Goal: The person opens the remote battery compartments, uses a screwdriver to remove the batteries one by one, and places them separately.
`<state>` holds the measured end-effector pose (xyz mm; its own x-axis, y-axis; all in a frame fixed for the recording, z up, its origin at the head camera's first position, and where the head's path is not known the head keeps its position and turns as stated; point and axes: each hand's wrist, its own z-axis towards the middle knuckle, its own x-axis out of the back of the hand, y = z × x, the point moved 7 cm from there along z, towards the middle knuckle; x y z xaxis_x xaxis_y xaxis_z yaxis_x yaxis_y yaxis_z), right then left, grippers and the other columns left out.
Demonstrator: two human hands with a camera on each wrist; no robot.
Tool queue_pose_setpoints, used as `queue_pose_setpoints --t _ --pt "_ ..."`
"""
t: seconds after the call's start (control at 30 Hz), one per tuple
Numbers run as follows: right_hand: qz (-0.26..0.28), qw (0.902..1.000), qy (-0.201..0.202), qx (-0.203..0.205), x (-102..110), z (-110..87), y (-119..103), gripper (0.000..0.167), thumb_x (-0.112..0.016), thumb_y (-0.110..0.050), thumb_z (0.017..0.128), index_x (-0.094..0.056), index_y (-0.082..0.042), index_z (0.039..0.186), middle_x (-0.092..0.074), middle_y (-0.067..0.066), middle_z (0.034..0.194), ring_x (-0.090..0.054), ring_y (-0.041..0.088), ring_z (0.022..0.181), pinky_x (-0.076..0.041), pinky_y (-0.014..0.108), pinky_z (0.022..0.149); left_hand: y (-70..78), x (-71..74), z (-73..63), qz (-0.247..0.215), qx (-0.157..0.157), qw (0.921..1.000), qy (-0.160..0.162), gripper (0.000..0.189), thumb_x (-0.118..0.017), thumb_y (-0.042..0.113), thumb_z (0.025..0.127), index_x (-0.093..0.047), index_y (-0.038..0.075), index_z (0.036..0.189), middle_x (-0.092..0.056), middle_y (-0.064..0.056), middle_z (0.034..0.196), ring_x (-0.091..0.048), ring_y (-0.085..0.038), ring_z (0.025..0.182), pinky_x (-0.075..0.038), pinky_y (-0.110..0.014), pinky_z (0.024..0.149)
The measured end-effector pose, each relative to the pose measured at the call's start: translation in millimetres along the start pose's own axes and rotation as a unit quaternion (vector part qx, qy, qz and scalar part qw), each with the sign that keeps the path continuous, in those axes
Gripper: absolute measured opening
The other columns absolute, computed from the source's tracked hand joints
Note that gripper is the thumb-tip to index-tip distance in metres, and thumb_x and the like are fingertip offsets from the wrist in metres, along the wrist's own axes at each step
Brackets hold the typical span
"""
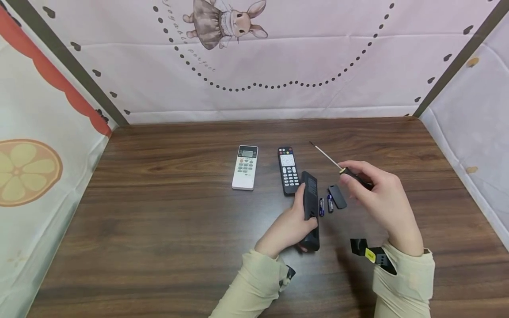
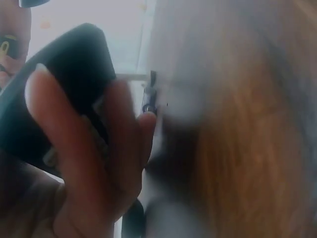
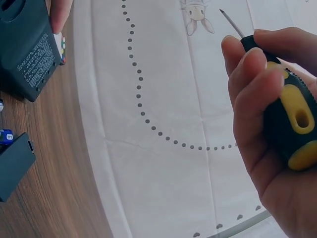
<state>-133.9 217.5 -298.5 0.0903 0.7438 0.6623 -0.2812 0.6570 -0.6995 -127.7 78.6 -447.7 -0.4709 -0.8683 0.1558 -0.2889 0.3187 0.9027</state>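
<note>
My left hand (image 1: 288, 227) grips a black remote control (image 1: 311, 201), its printed back facing up. Pale buttons on its other side show between the blurred fingers in the left wrist view. My right hand (image 1: 383, 196) holds a screwdriver (image 3: 294, 106) by its black and yellow handle, the thin shaft pointing up and left, away from the remote. Between the two hands, a small blue battery (image 1: 321, 206) and another battery (image 1: 330, 203) lie on the table, beside a dark battery cover (image 1: 337, 196).
A white remote with a small screen (image 1: 245, 168) lies left of centre on the wooden table (image 1: 171, 229). Just left of the held remote is a black remote with white buttons (image 1: 288, 170). Printed cloth (image 1: 278, 101) hangs along the back and sides.
</note>
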Motion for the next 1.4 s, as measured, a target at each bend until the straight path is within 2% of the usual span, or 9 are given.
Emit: queue_pose_setpoints --t 0.23,0.47,0.57,0.67,0.83,0.97,1.13,1.4 --pt "-0.004 0.9997 0.025 -0.007 3 1.9 20 0.021 -0.061 -0.026 0.085 -0.061 -0.029 0.106 -0.062 -0.008 0.077 -0.055 0.008 0.056 -0.042 0.018 0.050 -1.9 -3.1 -0.4 0.062 0.008 0.9980 0.009 0.094 -0.058 0.013 0.080 0.010 0.045 0.137 -0.059 -0.014 0.079 -0.056 -0.025 0.040 -0.046 -0.038 0.036" --pt "-0.047 0.9976 0.037 -0.036 8 2.0 33 0.021 -0.059 -0.032 0.085 -0.062 -0.024 0.103 -0.065 -0.007 0.081 -0.055 0.005 0.064 -0.040 0.015 0.055 -1.5 -8.6 -5.5 0.116 0.030 0.9928 0.007 0.097 -0.062 0.015 0.079 0.010 0.041 0.138 -0.057 -0.011 0.067 -0.053 -0.024 0.034 -0.044 -0.037 0.033" --pt "-0.067 0.9957 0.033 -0.055 10 2.4 39 0.023 -0.059 -0.036 0.085 -0.061 -0.023 0.103 -0.066 -0.006 0.083 -0.056 0.005 0.068 -0.040 0.016 0.059 -0.3 -8.5 -6.6 0.133 0.030 0.9907 0.012 0.096 -0.061 0.015 0.079 0.010 0.040 0.139 -0.055 -0.011 0.063 -0.051 -0.023 0.031 -0.044 -0.036 0.033" --pt "-0.082 0.9934 0.016 -0.079 9 2.6 46 0.026 -0.058 -0.039 0.085 -0.061 -0.022 0.105 -0.066 -0.004 0.085 -0.058 0.009 0.072 -0.041 0.022 0.063 0.2 -8.8 -6.9 0.143 0.029 0.9892 0.013 0.096 -0.063 0.017 0.079 0.008 0.039 0.140 -0.055 -0.010 0.064 -0.051 -0.022 0.032 -0.044 -0.035 0.033" --pt "-0.098 0.9897 -0.026 -0.102 3 3.0 56 0.031 -0.056 -0.038 0.086 -0.060 -0.015 0.107 -0.064 0.003 0.090 -0.059 0.019 0.080 -0.043 0.035 0.066 0.5 -11.0 -7.0 0.158 0.028 0.9869 0.015 0.097 -0.065 0.019 0.078 0.006 0.036 0.141 -0.058 -0.010 0.075 -0.053 -0.021 0.035 -0.044 -0.033 0.034" --pt "-0.110 0.9862 -0.058 -0.109 -3 3.4 64 0.030 -0.054 -0.036 0.087 -0.060 -0.012 0.105 -0.063 0.006 0.090 -0.059 0.020 0.079 -0.044 0.036 0.064 2.2 -11.4 -7.6 0.181 0.021 0.9829 0.026 0.096 -0.065 0.019 0.078 0.006 0.030 0.142 -0.058 -0.012 0.088 -0.053 -0.019 0.037 -0.043 -0.030 0.033" --pt "-0.109 0.9819 -0.090 -0.126 -11 2.9 75 0.030 -0.053 -0.036 0.088 -0.058 -0.011 0.104 -0.063 0.007 0.093 -0.059 0.022 0.084 -0.043 0.039 0.068 2.9 -10.7 -8.9 0.197 0.019 0.9796 0.035 0.094 -0.065 0.021 0.078 0.003 0.026 0.143 -0.052 -0.011 0.103 -0.053 -0.017 0.041 -0.042 -0.029 0.032" --pt "-0.111 0.9726 -0.133 -0.155 -19 1.6 88 0.033 -0.053 -0.037 0.088 -0.057 -0.009 0.104 -0.062 0.012 0.096 -0.058 0.027 0.088 -0.043 0.043 0.069 2.7 -8.8 -9.6 0.222 0.026 0.9741 0.036 0.092 -0.065 0.026 0.079 -0.001 0.025 0.144 -0.048 -0.012 0.105 -0.053 -0.016 0.041 -0.043 -0.030 0.037"
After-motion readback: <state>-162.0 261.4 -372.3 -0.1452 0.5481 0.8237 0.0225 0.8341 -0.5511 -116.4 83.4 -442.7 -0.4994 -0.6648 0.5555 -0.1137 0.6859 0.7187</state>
